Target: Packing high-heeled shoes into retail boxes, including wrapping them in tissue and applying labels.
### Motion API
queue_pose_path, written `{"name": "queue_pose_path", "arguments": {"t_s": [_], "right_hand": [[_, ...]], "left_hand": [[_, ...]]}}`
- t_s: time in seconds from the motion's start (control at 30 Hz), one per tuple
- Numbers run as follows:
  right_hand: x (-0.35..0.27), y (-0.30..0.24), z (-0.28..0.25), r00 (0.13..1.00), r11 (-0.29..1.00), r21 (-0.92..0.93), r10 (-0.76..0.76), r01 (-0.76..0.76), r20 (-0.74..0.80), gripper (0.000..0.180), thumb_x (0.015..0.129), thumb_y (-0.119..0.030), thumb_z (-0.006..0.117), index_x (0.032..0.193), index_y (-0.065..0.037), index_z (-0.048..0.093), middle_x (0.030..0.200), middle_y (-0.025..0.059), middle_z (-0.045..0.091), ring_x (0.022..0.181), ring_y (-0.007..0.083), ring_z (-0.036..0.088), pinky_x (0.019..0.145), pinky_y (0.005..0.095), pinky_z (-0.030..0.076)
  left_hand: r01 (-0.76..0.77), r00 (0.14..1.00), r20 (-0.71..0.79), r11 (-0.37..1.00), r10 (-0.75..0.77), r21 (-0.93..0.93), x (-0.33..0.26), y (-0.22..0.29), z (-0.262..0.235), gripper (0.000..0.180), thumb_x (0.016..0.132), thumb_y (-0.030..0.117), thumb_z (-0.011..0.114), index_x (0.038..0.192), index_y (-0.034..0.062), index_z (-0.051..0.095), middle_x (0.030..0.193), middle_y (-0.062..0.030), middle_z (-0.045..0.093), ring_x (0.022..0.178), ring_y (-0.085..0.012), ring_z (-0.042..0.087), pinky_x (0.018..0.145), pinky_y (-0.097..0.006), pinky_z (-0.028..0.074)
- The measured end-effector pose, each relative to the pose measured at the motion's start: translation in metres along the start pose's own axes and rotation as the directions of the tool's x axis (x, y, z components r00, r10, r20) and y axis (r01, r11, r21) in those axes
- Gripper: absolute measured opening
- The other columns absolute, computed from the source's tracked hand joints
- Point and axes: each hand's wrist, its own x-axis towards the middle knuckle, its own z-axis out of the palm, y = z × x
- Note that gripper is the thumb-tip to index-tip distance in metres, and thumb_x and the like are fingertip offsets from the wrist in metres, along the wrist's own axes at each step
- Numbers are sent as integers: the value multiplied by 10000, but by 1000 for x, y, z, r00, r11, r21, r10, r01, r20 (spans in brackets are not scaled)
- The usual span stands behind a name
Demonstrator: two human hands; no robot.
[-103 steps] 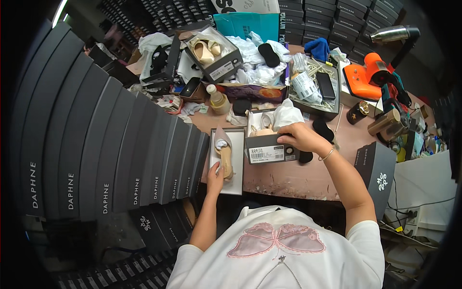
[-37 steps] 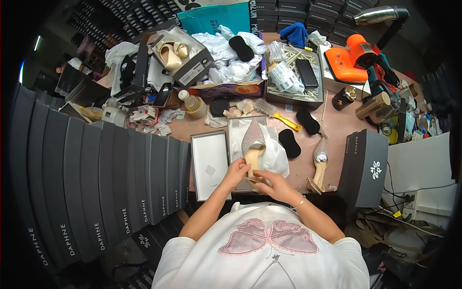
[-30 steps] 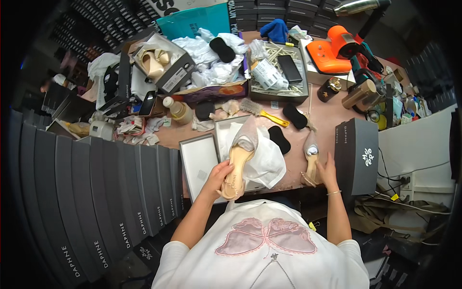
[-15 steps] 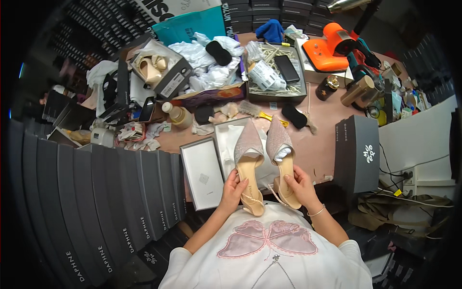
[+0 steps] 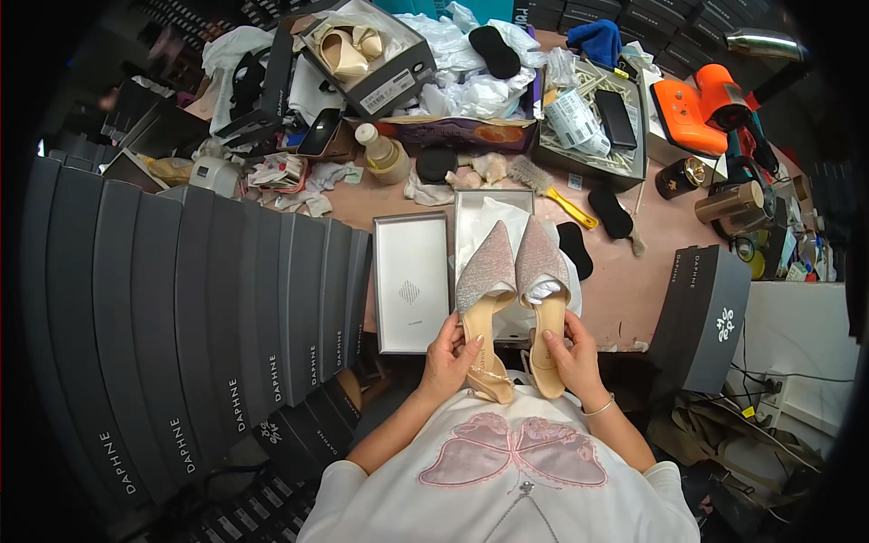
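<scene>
My left hand (image 5: 450, 360) is closed round the heel part of one glittery pink pointed shoe (image 5: 490, 270), thumb on its beige insole. In the same way my right hand (image 5: 576, 362) grips the matching shoe (image 5: 541, 253). White stuffing shows inside the right shoe's toe. Both shoes lie side by side, toes pointing away from me, with thin ankle straps hanging near the heels. Beneath and beyond them is an open grey shoebox (image 5: 463, 201) lined with white tissue. Its pale lid (image 5: 399, 281) lies to the left, inside up.
Dark shoeboxes (image 5: 206, 299) stand in a row on the left; another box (image 5: 704, 312) is at right. A yellow-handled brush (image 5: 572, 210), a bottle (image 5: 384, 156), a black pad (image 5: 610, 213) and a tray of white sticks (image 5: 593, 127) lie behind. An orange device (image 5: 697, 109) sits far right.
The view has shifted, so the table's things appear farther right. The two shoes' toes have come closer together. Both hands keep their hold on the heel parts.
</scene>
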Motion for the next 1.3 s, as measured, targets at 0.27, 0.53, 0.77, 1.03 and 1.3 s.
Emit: {"name": "queue_pose_path", "arguments": {"t_s": [0.27, 0.53, 0.77, 1.03, 1.3], "right_hand": [[-1, 3, -1, 999, 997, -75, 4, -7, -43, 361, 881, -105, 646, 1205, 21, 549, 1018, 70, 642, 931, 133, 583, 855, 282, 462], [-3, 2, -9, 946, 916, -307, -304, 258, -112, 378, 825, -142, 688, 1143, 18, 563, 883, 146, 588, 815, 282, 555, 757, 366, 442], [-1, -2, -15, 926, 817, -510, -366, 271, -96, 429, 795, -181, 718, 1143, 16, 564, 874, 150, 590, 799, 297, 547, 802, 401, 400], [6, -6, -12, 972, 847, -503, -229, 172, -54, 458, 803, -190, 717, 1178, 19, 556, 783, 127, 613, 730, 250, 586, 749, 379, 434], [1, -16, -4, 996, 996, 0, -85, 85, 40, 637, 953, -115, 540, 1487, -12, 208, 787, 16, 562, 723, 77, 520, 674, 234, 433]], "left_hand": [[-92, 994, -28, 948, 106, 304, -6, 6, 2, 570, 930, 131, 609, 1385, -54, 320, 1013, -130, 654, 861, -123, 621, 767, -250, 494], [28, 984, 179, 997, -15, -71, 15, 14, -19, 520, 954, 130, 574, 1375, -61, 336, 1159, -117, 595, 1028, -125, 555, 881, -248, 446], [-40, 994, 110, 986, 22, 161, 23, 28, -21, 551, 928, 124, 610, 1369, -90, 357, 1087, -137, 634, 934, -125, 598, 819, -259, 485], [-11, 1000, 26, 927, 1, 375, 13, 25, -4, 605, 902, 138, 651, 1362, -116, 352, 972, -156, 659, 797, -128, 630, 709, -255, 517], [153, 987, 103, 937, -127, -313, 25, 30, -5, 486, 1004, 118, 455, 1425, -65, 296, 1173, -96, 596, 985, -92, 577, 849, -218, 471]]}}
